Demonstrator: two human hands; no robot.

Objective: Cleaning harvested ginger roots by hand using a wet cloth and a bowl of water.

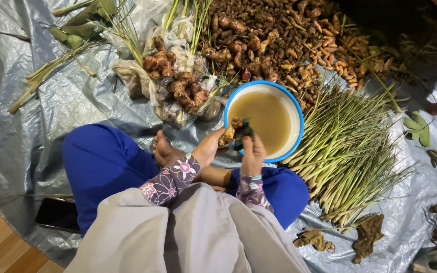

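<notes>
My left hand (211, 146) grips a knobbly brown-orange root piece (228, 132) over the near rim of a blue-rimmed bowl (295, 112) of cloudy brown water. My right hand (253, 154) presses a dark green scrub pad (243, 134) against that root. Both hands meet just above my crossed legs in blue trousers. Floral purple sleeves cover both wrists.
A big heap of small brown roots (279, 35) lies beyond the bowl. Bagged ginger-like roots (178, 86) sit to its left, a bundle of lemongrass stalks (345, 156) to its right. Dry leaves (367, 235), a dark phone (59, 215) and a grey tarp (21, 126) surround me.
</notes>
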